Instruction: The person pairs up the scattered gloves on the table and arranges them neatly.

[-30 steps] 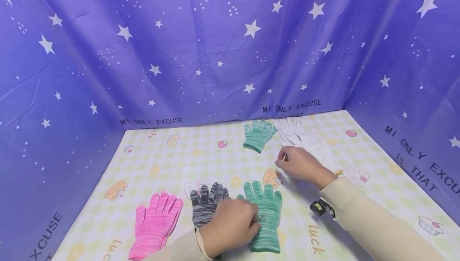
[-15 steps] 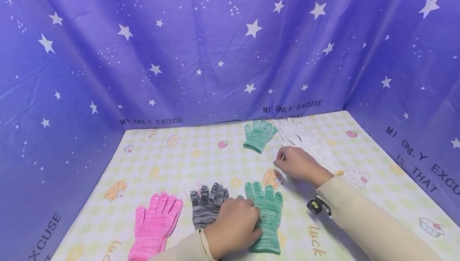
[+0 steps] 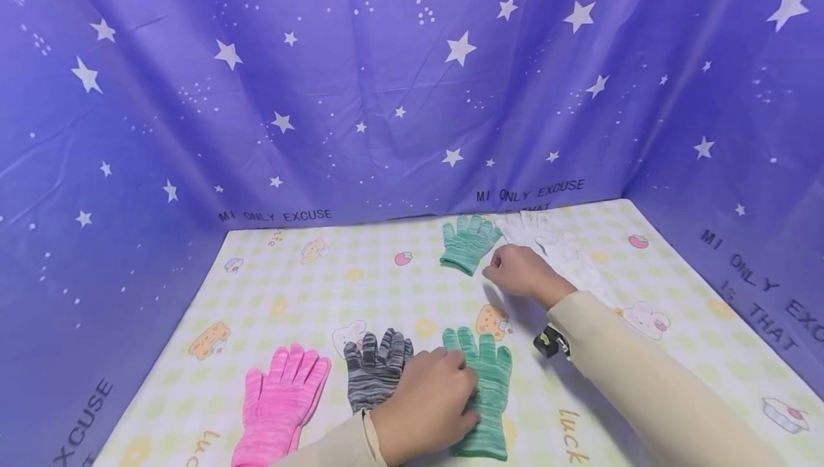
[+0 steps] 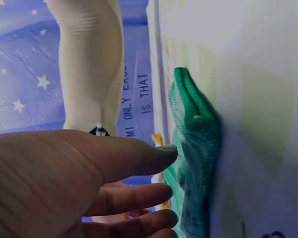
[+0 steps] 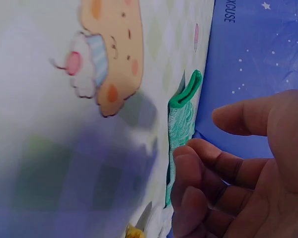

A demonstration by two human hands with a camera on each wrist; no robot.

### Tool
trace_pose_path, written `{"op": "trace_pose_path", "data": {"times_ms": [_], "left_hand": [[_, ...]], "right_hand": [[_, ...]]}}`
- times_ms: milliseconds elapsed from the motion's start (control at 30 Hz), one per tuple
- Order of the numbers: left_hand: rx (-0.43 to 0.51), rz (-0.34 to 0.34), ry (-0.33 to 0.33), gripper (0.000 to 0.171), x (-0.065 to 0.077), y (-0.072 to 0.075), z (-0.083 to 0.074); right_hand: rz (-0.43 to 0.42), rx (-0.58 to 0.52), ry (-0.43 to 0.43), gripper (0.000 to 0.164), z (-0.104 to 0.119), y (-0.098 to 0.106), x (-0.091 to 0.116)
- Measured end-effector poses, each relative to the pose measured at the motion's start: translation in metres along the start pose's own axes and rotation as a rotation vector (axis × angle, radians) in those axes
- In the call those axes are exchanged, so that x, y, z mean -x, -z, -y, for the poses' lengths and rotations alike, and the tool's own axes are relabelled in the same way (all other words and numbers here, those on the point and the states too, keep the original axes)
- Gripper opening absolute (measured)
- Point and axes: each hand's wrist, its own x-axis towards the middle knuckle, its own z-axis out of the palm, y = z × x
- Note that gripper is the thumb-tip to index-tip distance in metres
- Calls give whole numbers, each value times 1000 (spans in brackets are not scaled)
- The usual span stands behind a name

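My left hand [image 3: 428, 404] is over the left side of the near green glove [image 3: 492, 381]. In the left wrist view its thumb and fingers stand apart at the green knit [image 4: 193, 148], pinching nothing; whether they touch it I cannot tell. My right hand [image 3: 524, 272] hovers just right of the cuff of the far green glove [image 3: 468, 244], in front of the white gloves [image 3: 576, 259]. The right wrist view shows its fingers loosely bent, thumb apart, with nothing between them and the green cuff [image 5: 186, 94] beyond.
A black-and-grey glove [image 3: 370, 374] lies left of my left hand, partly covered by it. Farther left is a pink glove [image 3: 280, 395]. The checked tablecloth [image 3: 360, 302] has printed cartoons. Purple star-print curtains [image 3: 360, 95] stand behind and at both sides.
My right hand has moved left and away from me, nearer the far green glove. The left hand has shifted slightly right over the near green glove. The gloves have stayed in place.
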Motion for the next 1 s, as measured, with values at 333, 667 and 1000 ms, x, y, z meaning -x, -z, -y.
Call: {"op": "trace_pose_path", "data": {"times_ms": [333,667,1000], "left_hand": [[3,-65,-19,25,-10,9,8],[-11,23,-11,22,-11,1,11],[-44,55,2,23,-10,-5,10]], "right_hand": [[39,8,-80,43,-3,-4,-30],[113,-32,-178,37,5,-1,-47],[130,-22,-252,36,11,-1,-59]]}}
